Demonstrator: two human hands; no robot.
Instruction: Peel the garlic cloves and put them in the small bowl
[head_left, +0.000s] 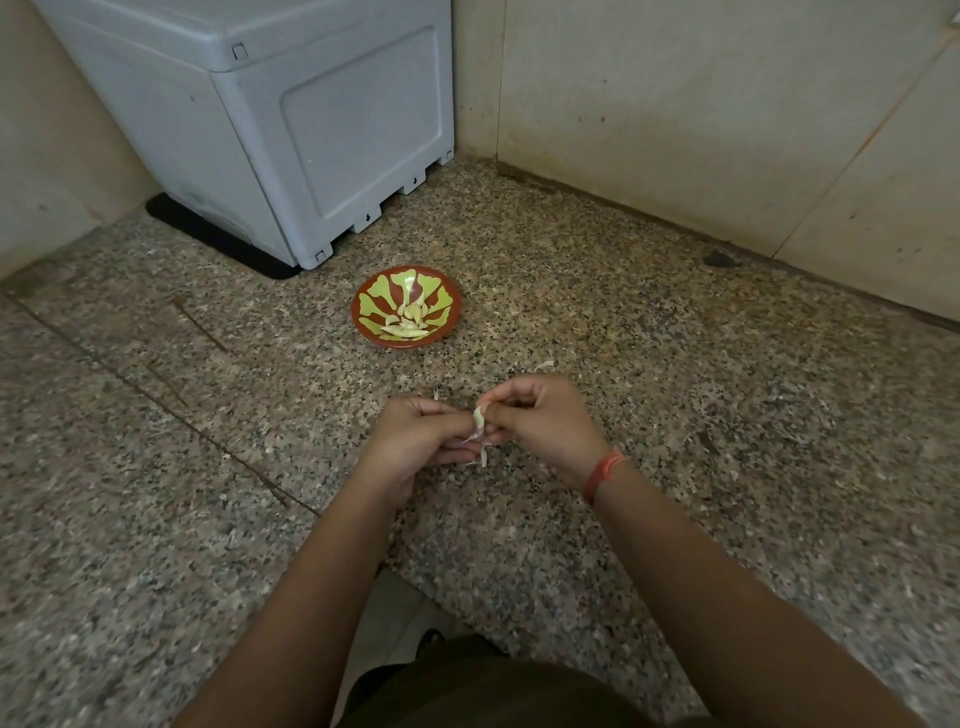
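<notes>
A pale garlic clove (478, 419) is pinched between both hands above the speckled stone counter. My left hand (415, 441) grips it from the left with curled fingers, and my right hand (540, 421), with a red thread on its wrist, pinches it from the right. Thin papery skin (482, 457) hangs from the clove below my fingers. Beyond the hands stands a small red bowl (363, 306) with a yellow-green pattern, holding several peeled cloves (408, 322).
A grey plastic appliance (291, 130) on a black mat stands at the back left. Tiled walls meet in the corner behind the bowl. Bits of loose skin (543, 366) lie on the granite counter (675, 389) near my hands. The counter's front edge runs below my forearms.
</notes>
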